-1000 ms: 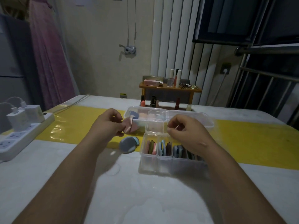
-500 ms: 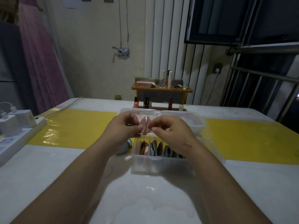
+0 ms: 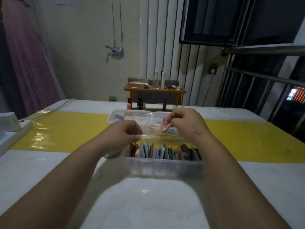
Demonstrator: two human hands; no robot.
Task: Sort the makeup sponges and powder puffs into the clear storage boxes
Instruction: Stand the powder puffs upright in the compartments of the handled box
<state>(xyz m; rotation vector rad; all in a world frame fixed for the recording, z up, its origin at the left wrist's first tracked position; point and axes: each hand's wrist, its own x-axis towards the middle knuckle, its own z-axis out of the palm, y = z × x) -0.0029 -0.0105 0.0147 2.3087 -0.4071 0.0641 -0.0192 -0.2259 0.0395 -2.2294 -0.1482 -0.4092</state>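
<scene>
Held piece: a pink sponge (image 3: 165, 127) was pinched at its upper end by the fingertips of the right hand (image 3: 184, 124) and was held clear of the table (image 3: 148, 204).
Long axis: it was tilted steeply, with the free tip pointed down and slightly toward the left hand (image 3: 123, 135).
Position: it was held over the right half of the far storage box (image 3: 115, 111), just behind the rear rim of the near storage box (image 3: 165, 166).
Nearer hand: the right, which was judged to be the one to lower the piece.
Left hand: the fingers were curled at the near box's rear left corner. Whether the rim was gripped could not be told.
Near box contents: puffs were stood on edge in a row of compartments.
Obstruction: divider walls and standing puffs were judged to narrow any slot.
Surroundings: a power strip (image 3: 14, 129) was seen at the table's left edge, and a wooden shelf (image 3: 155, 91) beyond its far edge.
</scene>
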